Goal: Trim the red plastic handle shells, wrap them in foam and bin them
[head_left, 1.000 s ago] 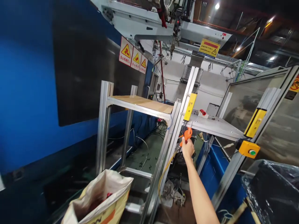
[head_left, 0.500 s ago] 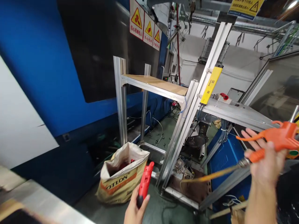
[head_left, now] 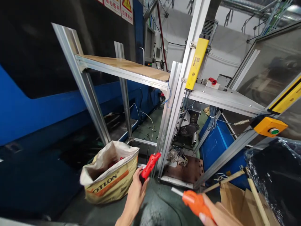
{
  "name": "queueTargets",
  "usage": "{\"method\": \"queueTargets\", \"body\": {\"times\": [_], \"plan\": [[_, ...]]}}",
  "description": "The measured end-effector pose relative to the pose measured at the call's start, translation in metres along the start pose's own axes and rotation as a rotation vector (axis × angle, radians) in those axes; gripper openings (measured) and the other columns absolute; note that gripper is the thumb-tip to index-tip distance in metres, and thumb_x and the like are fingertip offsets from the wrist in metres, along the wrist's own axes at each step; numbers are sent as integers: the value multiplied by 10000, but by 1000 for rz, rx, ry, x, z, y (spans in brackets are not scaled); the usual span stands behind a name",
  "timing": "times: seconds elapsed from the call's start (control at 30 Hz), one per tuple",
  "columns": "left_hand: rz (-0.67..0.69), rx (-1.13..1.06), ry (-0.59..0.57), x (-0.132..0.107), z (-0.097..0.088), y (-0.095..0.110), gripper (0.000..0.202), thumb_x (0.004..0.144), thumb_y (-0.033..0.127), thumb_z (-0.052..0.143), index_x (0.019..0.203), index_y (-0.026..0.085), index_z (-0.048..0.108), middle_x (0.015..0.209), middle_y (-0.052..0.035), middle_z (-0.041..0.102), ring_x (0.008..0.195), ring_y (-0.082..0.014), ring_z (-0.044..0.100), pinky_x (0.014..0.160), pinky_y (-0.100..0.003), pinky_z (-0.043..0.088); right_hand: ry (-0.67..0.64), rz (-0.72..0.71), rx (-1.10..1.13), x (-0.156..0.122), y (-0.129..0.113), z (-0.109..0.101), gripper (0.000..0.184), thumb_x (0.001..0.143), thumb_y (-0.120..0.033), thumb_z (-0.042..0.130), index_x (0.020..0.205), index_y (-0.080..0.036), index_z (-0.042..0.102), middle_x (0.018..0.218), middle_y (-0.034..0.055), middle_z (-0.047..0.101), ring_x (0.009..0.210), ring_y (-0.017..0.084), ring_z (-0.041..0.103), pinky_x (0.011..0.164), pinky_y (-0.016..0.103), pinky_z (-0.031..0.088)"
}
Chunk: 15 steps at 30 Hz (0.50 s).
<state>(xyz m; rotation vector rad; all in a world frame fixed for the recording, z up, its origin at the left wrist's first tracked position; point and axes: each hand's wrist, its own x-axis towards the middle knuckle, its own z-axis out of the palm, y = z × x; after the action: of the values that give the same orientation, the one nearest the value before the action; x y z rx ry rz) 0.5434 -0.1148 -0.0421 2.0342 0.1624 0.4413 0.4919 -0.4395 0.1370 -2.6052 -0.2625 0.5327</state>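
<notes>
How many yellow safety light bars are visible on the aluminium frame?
2. One yellow bar stands on the middle upright post; the other yellow bar lies along the slanted post at the right edge, partly cut off. Others may be hidden.

Red tool in the left hand, orange air gun in the right

The red tool (head_left: 149, 166) is a slim, elongated body of red plastic with a black lower end, gripped around that dark end by the left hand (head_left: 134, 192); it tilts upward and to the right, its red tip just in front of the foot of an aluminium frame post, above the green floor and just right of an open paper sack. The orange air gun (head_left: 196, 203) is a chunky orange plastic body with a short pale nozzle pointing up and to the left; it lies almost level, low in the view, clasped at its rear by the right hand (head_left: 217, 216)
</notes>
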Motion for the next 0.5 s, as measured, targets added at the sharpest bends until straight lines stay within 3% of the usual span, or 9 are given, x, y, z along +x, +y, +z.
{"method": "queueTargets", "body": {"times": [0.1,0.23,0.37,0.5], "plan": [[111,10,-50,5,-9,-20,415,813,370,549,1181,180,524,1155,-158,668,1069,-331,636,965,-529,471,-42,107,-77,2,-8,-13,661,916,-604,324,1485,-272,374,1234,99,668,1145,293,623,903,332,493],[177,-47,-118,9,-16,-34,351,791,329,573,1116,202,615,1121,-124,700,1066,-313,636,987,-515,463,-167,105,-143,2,-21,-26,656,920,-595,314,1498,-286,340,1280,107,631,1166,313,597,948,388,466],[111,-145,-139,9,-17,-17,335,770,358,630,1075,223,667,1139,-108,698,1077,-324,621,1025,-543,417,-35,110,-150,6,-22,-25,633,946,-558,278,1503,-262,331,1195,105,663,1117,281,614,911,355,469],[-98,-340,-130,2,-14,18,376,755,365,701,1112,250,674,1133,-76,699,1067,-298,622,971,-442,479,-24,-80,-139,14,-15,-7,537,897,-525,449,1363,-277,551,912,72,725,836,265,681,721,302,486]]}}
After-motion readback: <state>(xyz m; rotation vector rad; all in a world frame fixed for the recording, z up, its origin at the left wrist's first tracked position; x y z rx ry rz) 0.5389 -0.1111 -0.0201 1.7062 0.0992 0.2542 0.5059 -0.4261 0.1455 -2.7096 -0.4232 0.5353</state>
